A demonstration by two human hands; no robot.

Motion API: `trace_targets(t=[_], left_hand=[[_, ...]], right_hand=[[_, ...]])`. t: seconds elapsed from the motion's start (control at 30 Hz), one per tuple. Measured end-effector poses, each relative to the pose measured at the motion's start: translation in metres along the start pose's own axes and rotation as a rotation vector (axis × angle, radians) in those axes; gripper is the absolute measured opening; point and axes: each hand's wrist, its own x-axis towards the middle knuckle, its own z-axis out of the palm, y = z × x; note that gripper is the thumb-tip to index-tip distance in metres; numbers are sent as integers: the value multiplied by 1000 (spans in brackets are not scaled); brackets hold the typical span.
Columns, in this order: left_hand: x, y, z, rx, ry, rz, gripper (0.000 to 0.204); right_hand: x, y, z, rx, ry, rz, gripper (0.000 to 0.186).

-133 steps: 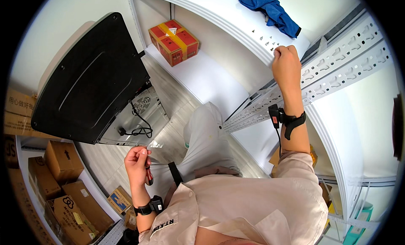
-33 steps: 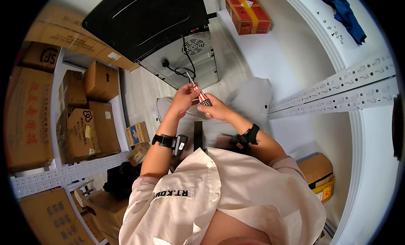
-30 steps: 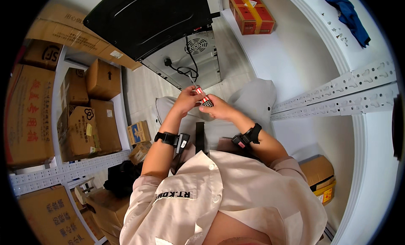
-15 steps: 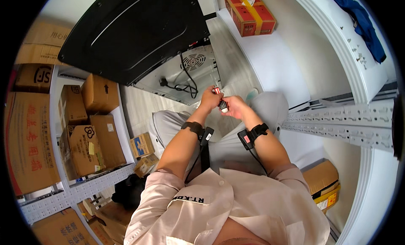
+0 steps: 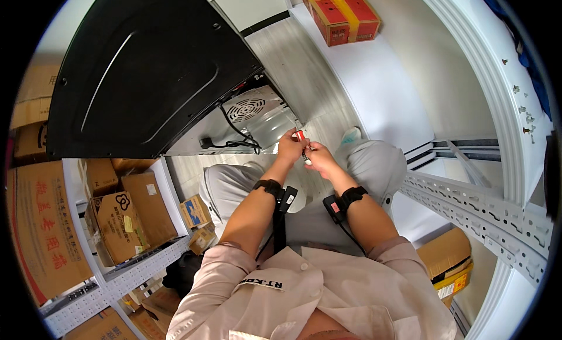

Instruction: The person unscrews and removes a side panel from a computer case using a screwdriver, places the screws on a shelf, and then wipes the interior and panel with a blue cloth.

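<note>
Pale wood-look flooring (image 5: 293, 65) stretches between white shelving in a narrow, bright storage space. Near the middle, the left hand (image 5: 288, 149) is curled around the red-and-white front of a screwdriver handle (image 5: 300, 136), while the right hand (image 5: 320, 158) pinches its dark rear end between thumb and fingers. The tool points away from the person, just beside the right edge of a metal appliance casing (image 5: 187, 146); whether its tip touches the metal cannot be told. On that casing, a round slotted vent (image 5: 246, 110) and a looped black power cord (image 5: 230, 144) show beneath a broad black panel (image 5: 152, 70). Farther right, a red carton (image 5: 345, 24) bound with yellow tape rests on a low white shelf (image 5: 380, 88), and small screws (image 5: 529, 117) lie scattered on a higher shelf (image 5: 492, 35). At left, brown cardboard boxes (image 5: 153, 208) crowd a rack.
</note>
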Motion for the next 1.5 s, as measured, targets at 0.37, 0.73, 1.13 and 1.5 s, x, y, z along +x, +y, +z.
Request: trace_targets(t=[0.37, 0.73, 1.13, 1.5], left_hand=[[7, 6, 9, -69, 21, -44, 66], [8, 8, 9, -96, 38, -93, 67], [4, 13, 7, -155, 8, -107, 68], [-1, 18, 5, -227, 1, -125, 68]], right_hand=[[0, -8, -8, -85, 36, -28, 37], [4, -6, -4, -68, 80, -73, 36], [-3, -12, -3, -43, 90, -46, 34], [-1, -9, -1, 4, 116, -74, 34]])
